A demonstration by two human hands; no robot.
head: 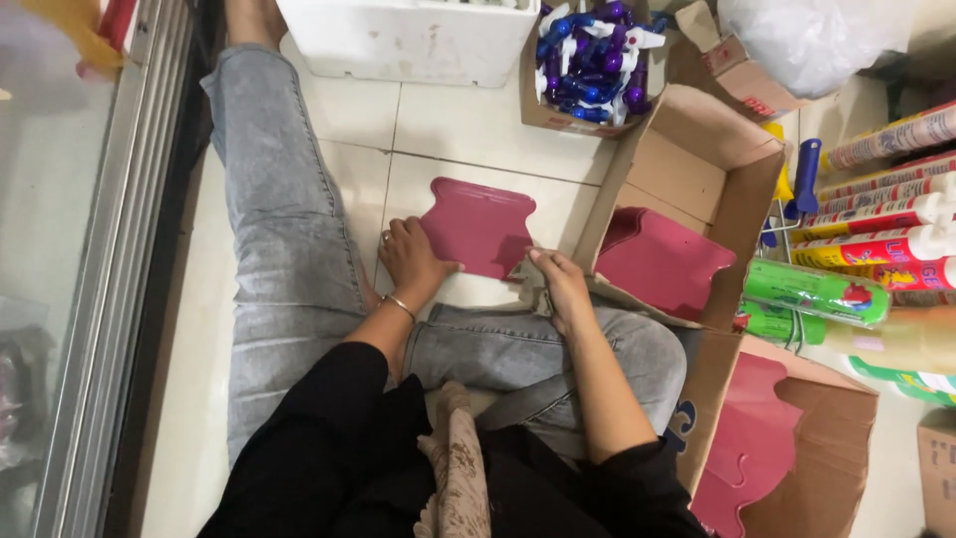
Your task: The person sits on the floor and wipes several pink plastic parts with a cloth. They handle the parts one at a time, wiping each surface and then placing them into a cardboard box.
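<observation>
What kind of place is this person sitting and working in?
Probably a small shop or its stockroom. Rows of cleaning bottles lie at the right, open cardboard boxes crowd the tiled floor, and one box holds loose spray nozzles.

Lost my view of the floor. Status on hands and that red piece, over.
Left hand flat on red card piece. Right hand pinching its near edge. Open box close alongside, not blocking.

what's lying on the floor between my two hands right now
In the head view, a flat pink card piece lies on the white floor tiles. The left hand presses its left edge; the right hand holds its lower right corner.
</observation>
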